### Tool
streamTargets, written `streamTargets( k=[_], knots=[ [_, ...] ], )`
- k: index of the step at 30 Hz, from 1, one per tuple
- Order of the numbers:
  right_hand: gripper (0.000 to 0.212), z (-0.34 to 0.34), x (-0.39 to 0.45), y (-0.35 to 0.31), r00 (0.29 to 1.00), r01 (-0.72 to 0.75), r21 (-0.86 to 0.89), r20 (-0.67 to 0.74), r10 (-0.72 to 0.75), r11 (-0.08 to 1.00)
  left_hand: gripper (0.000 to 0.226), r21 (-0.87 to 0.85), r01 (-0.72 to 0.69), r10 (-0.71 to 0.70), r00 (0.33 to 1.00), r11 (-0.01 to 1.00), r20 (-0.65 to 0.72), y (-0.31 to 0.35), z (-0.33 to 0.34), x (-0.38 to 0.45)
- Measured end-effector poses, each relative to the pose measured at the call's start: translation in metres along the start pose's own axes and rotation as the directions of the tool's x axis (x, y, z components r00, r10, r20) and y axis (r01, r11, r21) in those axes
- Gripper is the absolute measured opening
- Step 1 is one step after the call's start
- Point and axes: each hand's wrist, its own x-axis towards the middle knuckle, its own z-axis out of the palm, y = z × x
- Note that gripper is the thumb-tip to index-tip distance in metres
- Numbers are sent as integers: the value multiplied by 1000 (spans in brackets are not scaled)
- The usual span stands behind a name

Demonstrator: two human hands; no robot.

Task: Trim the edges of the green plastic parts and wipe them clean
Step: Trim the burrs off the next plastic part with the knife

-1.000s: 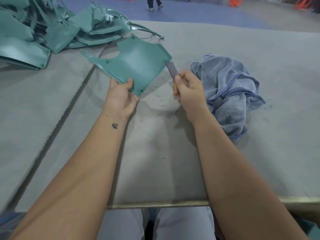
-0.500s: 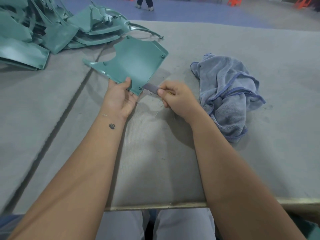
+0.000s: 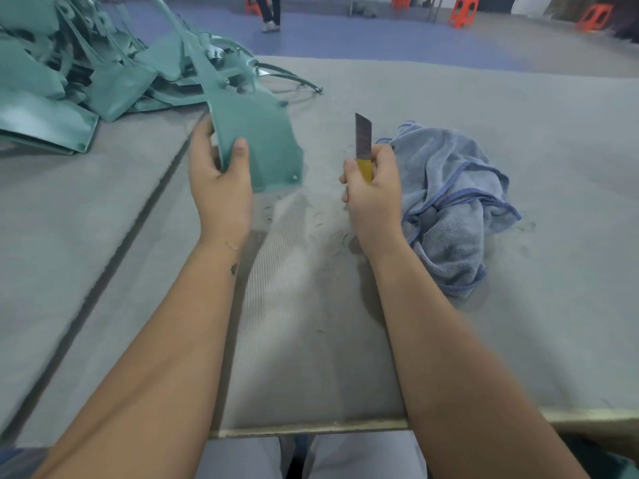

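**Part gripped, knife raised**

Part (image 3: pixel 256 143) stands tilted off the table (image 3: pixel 518 133), left hand (image 3: pixel 221 181) curled round its near edge, thumb on its face. Right hand (image 3: pixel 373 191) clenches the knife (image 3: pixel 363 146), blade up, clear of it. Towel (image 3: pixel 453 202) lies just right; pile (image 3: pixel 86 74) far left.

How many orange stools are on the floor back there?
4 show: one orange stool top centre beside a person's legs, three top right. Others may be hidden.
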Motion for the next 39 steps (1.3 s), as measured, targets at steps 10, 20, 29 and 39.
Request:
streamTargets(
  k=[10, 20, 29, 39],
  knots=[
    [24, -7, 4, 0, 992, -60, 85, -102, 69, 995, 23, -60, 468, -468, 884, 882, 4, -4, -20, 18],
    [22, -13, 4, 1, 985, 101, -184, -117, -123, 978, 28, -290, 671, -509, 721, 683, 471, -1, -46, 21],
    [30, -10, 2, -6, 981, 148, -314, 169, -98, 938, 38, -233, 776, -533, 586, 586, 611, -3, -54, 21],
    [31, 1, -2, -13, 952, 236, -456, 288, -109, 858, 47, -763, 581, -446, 784, 284, 432, -11, -33, 21]
  ],
)
